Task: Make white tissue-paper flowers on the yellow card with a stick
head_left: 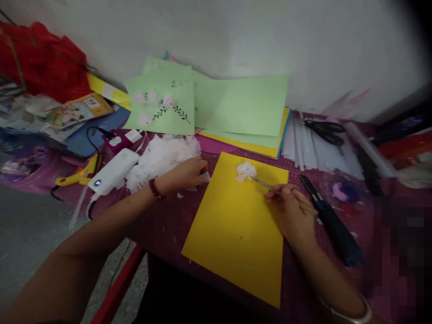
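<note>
A yellow paper sheet [232,225] lies on the dark red table [168,225]. Near its top sits a small white tissue tuft [245,171]. My right hand [292,209] is closed around a thin stick [261,182] whose tip touches the tuft. My left hand [187,173] rests at the sheet's left edge, fingers pinched on a small white tissue piece [204,177], next to a heap of white tissue [158,157].
Green sheets [236,103], one with flower decoration [158,105], lean on the wall. Black scissors [326,130] lie on white strips [310,148]. A dark blue craft knife [330,220] lies right of the yellow sheet. A white power bank [113,173], a yellow glue gun [79,175] and clutter sit left.
</note>
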A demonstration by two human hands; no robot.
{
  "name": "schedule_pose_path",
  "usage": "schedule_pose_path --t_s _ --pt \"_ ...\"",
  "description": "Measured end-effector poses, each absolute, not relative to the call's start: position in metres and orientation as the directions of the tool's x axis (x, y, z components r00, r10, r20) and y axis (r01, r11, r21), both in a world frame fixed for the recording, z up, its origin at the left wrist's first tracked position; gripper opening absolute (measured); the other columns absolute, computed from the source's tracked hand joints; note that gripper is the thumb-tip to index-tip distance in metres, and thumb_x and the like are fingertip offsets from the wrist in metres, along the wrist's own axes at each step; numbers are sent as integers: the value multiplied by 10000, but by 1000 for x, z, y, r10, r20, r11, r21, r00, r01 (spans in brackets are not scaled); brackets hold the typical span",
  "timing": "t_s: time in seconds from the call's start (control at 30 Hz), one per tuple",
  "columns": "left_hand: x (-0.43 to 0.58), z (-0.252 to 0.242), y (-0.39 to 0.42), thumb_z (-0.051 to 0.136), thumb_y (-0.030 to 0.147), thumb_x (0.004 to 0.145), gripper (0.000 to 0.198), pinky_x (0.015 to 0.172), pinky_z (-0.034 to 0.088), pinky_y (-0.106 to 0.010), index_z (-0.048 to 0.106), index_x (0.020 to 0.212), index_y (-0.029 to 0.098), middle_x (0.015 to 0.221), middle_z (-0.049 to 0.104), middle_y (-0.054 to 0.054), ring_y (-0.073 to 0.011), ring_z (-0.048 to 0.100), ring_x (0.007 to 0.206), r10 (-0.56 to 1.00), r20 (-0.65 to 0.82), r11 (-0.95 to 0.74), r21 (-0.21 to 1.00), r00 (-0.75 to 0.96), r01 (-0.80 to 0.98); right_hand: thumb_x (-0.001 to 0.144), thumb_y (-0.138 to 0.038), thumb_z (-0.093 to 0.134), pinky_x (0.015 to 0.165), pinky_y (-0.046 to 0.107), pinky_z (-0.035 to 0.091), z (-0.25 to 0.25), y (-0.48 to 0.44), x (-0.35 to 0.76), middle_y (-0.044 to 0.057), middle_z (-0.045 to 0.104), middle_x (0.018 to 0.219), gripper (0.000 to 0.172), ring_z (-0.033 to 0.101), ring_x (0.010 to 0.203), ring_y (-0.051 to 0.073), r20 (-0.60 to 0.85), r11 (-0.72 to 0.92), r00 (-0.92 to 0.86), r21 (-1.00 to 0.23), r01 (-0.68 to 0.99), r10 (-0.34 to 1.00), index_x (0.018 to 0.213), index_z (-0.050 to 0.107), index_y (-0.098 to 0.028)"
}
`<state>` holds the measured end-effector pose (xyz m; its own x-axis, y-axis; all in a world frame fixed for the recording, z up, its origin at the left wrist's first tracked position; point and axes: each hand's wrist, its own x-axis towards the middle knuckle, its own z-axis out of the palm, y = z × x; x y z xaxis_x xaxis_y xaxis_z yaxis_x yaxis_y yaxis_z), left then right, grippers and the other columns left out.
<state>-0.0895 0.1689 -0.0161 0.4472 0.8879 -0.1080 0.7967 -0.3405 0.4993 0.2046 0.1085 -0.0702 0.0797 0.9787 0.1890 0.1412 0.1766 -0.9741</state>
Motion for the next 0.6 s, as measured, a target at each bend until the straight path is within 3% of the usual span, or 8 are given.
schedule_pose_path --t_s 0.1,0.27,0.43,0.6 --pt "-85 -10 173 596 150 671 79 584 274 -263 568 598 164 710 527 -23 -128 434 641 853 -121 -362 564 508 743 898 -370 539 681 381 507 -65 109 202 33 632 738 198 612 676 194 99 93 131 -994 49 986 771 646 -261" --pt "-67 23 182 540 137 683 119 524 200 -261 475 588 167 572 421 32 -91 335 530 861 -167 -301 596 481 745 899 -349 542 684 346 490 -60 110 198 26 627 713 236 602 692 179 150 146 18 -979 140 989 732 665 -237" --pt "-37 27 201 523 94 675 188 497 182 -242 376 588 173 561 326 58 -63 285 515 875 -78 -294 698 478 653 915 -329 519 683 318 490 -57 112 193 28 628 729 247 597 709 159 196 194 -8 -966 170 981 747 647 -201" --pt "-20 3 215 517 48 655 101 482 228 -202 504 680 145 586 403 59 -51 337 515 877 -68 -216 828 475 517 934 -269 491 683 298 469 -58 112 192 18 620 758 230 596 723 143 264 268 -53 -922 281 963 752 617 -208"
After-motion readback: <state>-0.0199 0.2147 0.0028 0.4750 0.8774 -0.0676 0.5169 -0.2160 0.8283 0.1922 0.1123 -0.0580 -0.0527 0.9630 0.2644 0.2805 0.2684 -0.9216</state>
